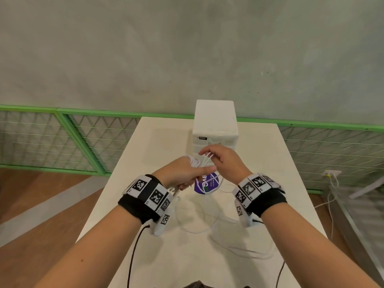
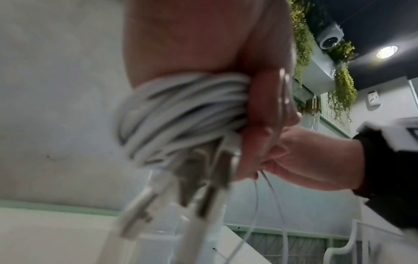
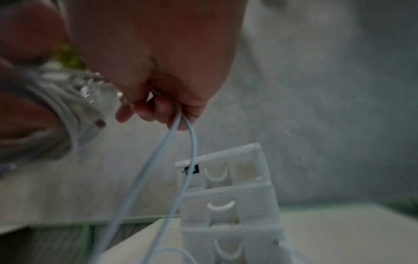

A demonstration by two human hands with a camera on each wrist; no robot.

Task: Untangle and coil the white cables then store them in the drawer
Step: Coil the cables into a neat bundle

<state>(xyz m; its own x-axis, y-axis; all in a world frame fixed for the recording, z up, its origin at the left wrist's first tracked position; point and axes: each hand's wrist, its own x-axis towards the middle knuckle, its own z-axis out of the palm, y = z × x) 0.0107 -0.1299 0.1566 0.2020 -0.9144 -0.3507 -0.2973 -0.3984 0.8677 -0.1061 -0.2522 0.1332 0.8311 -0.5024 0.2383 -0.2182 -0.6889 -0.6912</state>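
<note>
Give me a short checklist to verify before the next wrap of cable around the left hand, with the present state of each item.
1. Coil sits wound around the left hand: ok.
2. Right hand pinches the free strands: ok.
3. Plugs hang free below the coil: ok.
4. Slack on the table is free of knots: cannot tell, the loops overlap.
5. Purple disc is clear of the strands: not ok, cable crosses it.
6. A drawer of the drawer unit is open for storing: not ok, all look closed.

black wristbands, white blocks with square black-white codes, dark cables.
</note>
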